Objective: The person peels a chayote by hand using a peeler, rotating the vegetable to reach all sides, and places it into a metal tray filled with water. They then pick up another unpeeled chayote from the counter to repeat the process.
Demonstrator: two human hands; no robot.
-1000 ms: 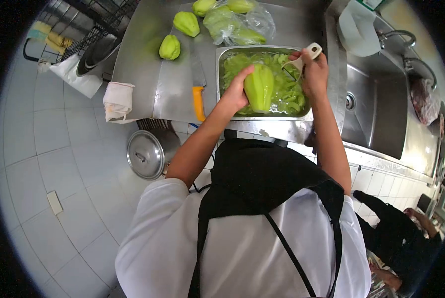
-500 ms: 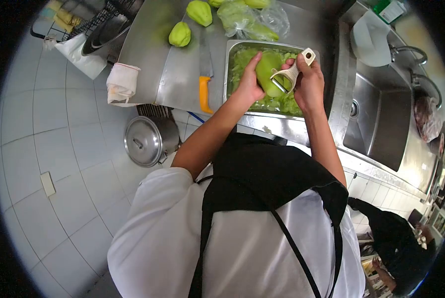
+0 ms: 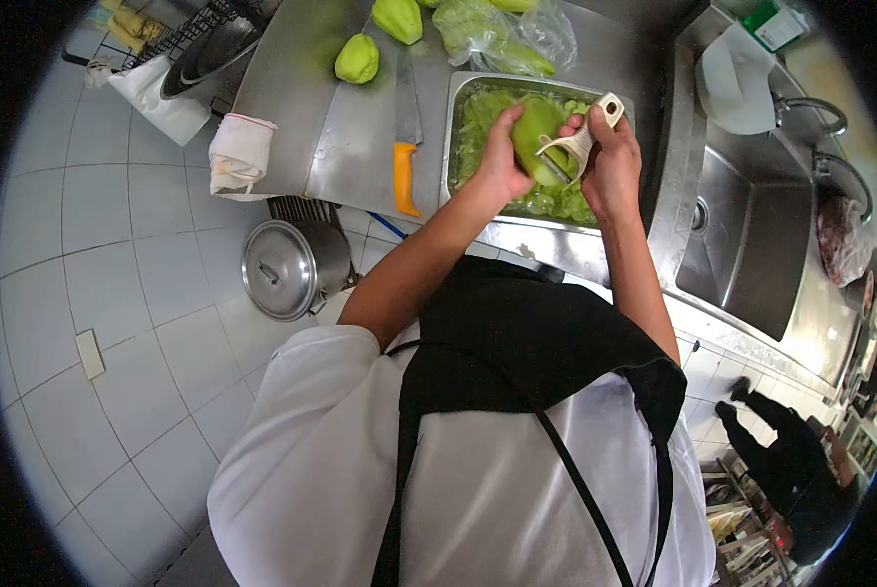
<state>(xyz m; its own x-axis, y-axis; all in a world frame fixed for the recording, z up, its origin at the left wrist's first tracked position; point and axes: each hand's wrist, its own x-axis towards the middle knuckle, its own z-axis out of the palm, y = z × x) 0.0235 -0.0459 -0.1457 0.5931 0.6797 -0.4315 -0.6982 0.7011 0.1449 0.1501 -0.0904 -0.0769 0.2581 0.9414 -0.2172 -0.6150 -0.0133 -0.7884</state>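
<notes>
My left hand (image 3: 502,161) grips a green chayote (image 3: 534,137) over a metal tray (image 3: 450,147) that holds pale green pieces and peelings (image 3: 482,110). In my right hand (image 3: 611,161) is a white peeler (image 3: 580,145), its blade against the chayote's right side. Left of the tray, a knife with an orange handle (image 3: 404,179) lies on the steel counter. Two whole chayotes (image 3: 357,59) (image 3: 397,20) sit beyond the knife, and a clear plastic bag (image 3: 492,41) with more green vegetables lies behind the tray.
A folded white cloth (image 3: 242,155) rests on the counter's left corner. Below stands a lidded pot (image 3: 280,270). On the right are a steel sink (image 3: 742,235), a white container (image 3: 735,83) and a bag of something dark (image 3: 844,240). Another person (image 3: 790,470) is at lower right.
The peeler's blade has shifted slightly up along the chayote, which has turned a little in my left hand. The other person's legs are now visible and apart.
</notes>
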